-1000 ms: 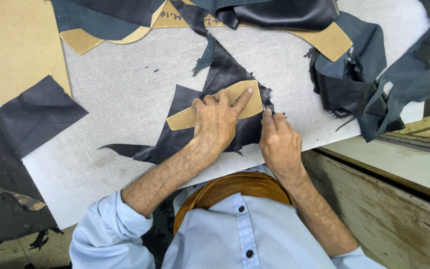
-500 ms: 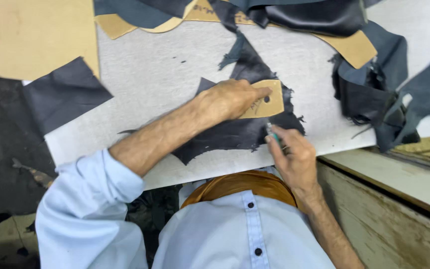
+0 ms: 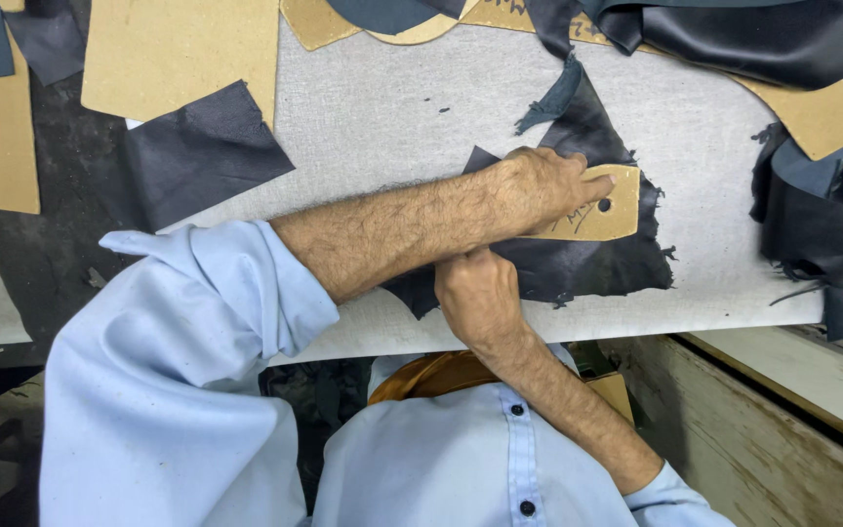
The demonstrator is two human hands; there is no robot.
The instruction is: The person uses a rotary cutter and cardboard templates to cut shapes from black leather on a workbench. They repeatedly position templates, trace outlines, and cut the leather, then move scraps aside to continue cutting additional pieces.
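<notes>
Left hand (image 3: pixel 539 185) presses flat on the template (image 3: pixel 602 210), pinning it to dark leather (image 3: pixel 597 268); right hand (image 3: pixel 478 293) curled beneath, grip hidden, on the counter (image 3: pixel 392 117).

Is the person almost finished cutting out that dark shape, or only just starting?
Partway, it seems. Done: the tan cardboard pattern lies flat on the dark leather piece. In hand: the left hand presses the pattern down while the right hand works at its lower edge; any tool is hidden. Left: leather shows all round the pattern, so the shape is not free yet. How much is cut cannot be seen.
</notes>
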